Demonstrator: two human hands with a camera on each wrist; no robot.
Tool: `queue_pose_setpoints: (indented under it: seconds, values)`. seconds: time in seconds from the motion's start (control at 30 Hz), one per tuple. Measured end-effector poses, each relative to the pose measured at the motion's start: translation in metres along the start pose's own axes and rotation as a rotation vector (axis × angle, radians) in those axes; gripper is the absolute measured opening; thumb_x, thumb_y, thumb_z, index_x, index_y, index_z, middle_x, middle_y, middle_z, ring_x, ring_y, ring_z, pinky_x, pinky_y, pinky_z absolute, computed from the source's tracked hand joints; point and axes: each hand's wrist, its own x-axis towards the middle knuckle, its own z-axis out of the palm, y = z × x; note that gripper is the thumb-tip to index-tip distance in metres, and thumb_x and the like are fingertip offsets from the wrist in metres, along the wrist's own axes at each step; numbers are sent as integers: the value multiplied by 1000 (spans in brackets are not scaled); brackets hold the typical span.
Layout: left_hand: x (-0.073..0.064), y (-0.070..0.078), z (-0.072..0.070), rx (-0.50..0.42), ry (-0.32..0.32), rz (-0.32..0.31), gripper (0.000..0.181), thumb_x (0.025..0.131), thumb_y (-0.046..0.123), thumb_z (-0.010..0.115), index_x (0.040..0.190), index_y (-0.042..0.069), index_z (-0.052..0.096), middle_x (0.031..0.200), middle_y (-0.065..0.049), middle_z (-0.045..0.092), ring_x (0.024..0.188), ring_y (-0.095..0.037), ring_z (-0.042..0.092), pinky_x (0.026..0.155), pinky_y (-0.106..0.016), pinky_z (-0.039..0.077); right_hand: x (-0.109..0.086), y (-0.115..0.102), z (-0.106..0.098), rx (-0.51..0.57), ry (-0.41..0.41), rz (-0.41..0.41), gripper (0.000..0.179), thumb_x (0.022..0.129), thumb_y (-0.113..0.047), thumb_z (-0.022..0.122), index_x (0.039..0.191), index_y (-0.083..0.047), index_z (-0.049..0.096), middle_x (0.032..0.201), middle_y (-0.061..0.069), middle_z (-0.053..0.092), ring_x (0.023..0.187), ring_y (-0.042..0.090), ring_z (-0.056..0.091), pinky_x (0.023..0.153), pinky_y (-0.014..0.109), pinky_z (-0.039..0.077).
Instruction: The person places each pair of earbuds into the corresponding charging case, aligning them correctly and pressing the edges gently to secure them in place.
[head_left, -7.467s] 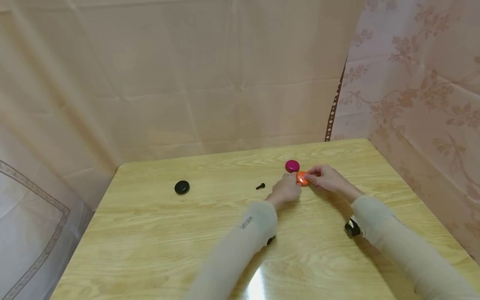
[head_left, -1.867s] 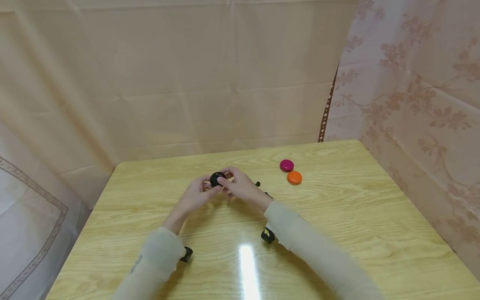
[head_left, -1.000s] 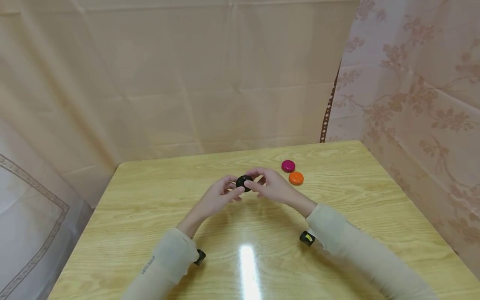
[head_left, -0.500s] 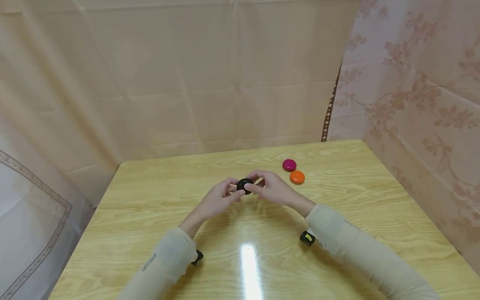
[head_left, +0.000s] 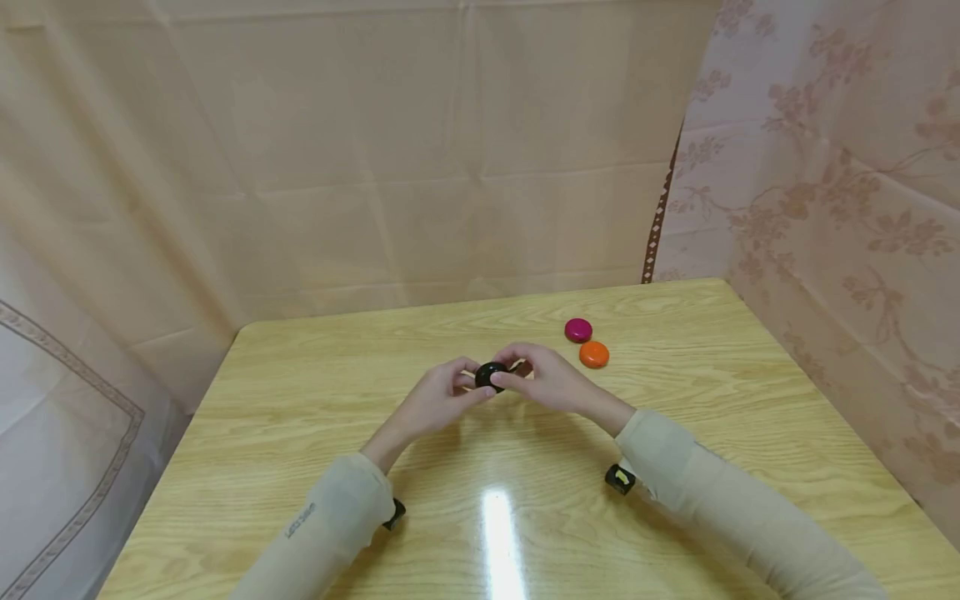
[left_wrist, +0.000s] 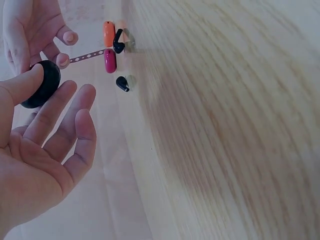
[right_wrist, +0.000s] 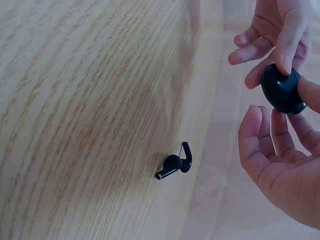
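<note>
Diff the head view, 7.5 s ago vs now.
The left hand and right hand came off the orange disc and took hold of the black disc, carrying it up and rightward from the table's left side. The magenta disc stayed put.

My left forearm (head_left: 330, 517) slants in from 7 o'clock, my right forearm (head_left: 720, 492) from 4 o'clock, both sleeved to just short of the wrists. My left hand (head_left: 444, 397) points toward 2 o'clock, my right hand (head_left: 546, 378) toward 10, fingertips close together. Each pinches between thumb and fingers; my left hand's outer fingers (left_wrist: 85, 135) curve loosely, spread apart.
</note>
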Motion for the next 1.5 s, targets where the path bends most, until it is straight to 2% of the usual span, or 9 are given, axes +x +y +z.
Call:
queue_pose_setpoints:
  seconds: [0.1, 0.23, 0.6, 0.77, 1.0, 1.2, 1.4, 1.5]
  values:
    - [-1, -1, 2, 4, 19, -1, 26, 98, 28, 71, 115, 10, 63, 100, -7, 75, 94, -29, 71, 78, -38, 51, -1, -1, 1, -18, -1, -18, 21, 99, -18, 70, 114, -5, 69, 105, 4, 68, 97, 27, 63, 88, 41, 53]
    - [-1, 0, 4, 8, 30, -4, 25, 98, 28, 71, 115, 11, 64, 98, -2, 75, 94, -25, 71, 79, -39, 52, -3, 0, 0, -23, -6, -7, 21, 99, -19, 69, 116, -5, 69, 106, 4, 68, 94, 26, 64, 86, 45, 53]
    - [2, 3, 4, 7, 29, -16, 26, 98, 29, 70, 116, 12, 64, 101, -7, 74, 95, -31, 71, 78, -38, 53, -3, 2, -2, -47, -19, 45, 25, 102, -23, 65, 120, -7, 66, 108, 4, 67, 94, 27, 62, 79, 37, 53]
    - [1, 4, 3, 4, 20, -16, 26, 98, 28, 70, 116, 11, 63, 103, -10, 74, 97, -31, 71, 80, -39, 51, -1, 1, -3, -49, -19, 40, 24, 101, -23, 66, 119, -7, 67, 108, 4, 67, 93, 26, 63, 79, 37, 53]
    - [2, 2, 2, 10, 29, -14, 25, 98, 28, 71, 115, 11, 63, 99, -3, 74, 95, -30, 71, 80, -40, 53, 0, 2, -2, -39, -32, 46, 25, 102, -23, 65, 121, -7, 66, 108, 5, 67, 95, 28, 62, 80, 37, 53]
    - [1, 2, 1, -13, 26, -15, 28, 98, 31, 70, 116, 11, 64, 100, -5, 73, 91, -33, 71, 78, -39, 54, 0, -1, -3, 2, -32, 75, 27, 102, -25, 64, 122, -7, 65, 111, 7, 65, 93, 28, 62, 74, 39, 56]
    - [0, 2, 0, -16, 32, -13, 31, 98, 35, 70, 117, 11, 64, 101, -6, 71, 88, -33, 70, 76, -37, 54, 0, -2, -5, 10, -26, 66, 26, 103, -25, 63, 120, -6, 66, 111, 7, 64, 93, 27, 61, 71, 37, 55]
    - [0, 2, 0, -15, 34, -17, 31, 98, 35, 70, 118, 12, 64, 103, -5, 70, 88, -33, 70, 76, -38, 55, 0, -2, -5, 29, -30, 88, 26, 103, -26, 64, 121, -8, 66, 112, 7, 64, 93, 33, 62, 70, 42, 56]
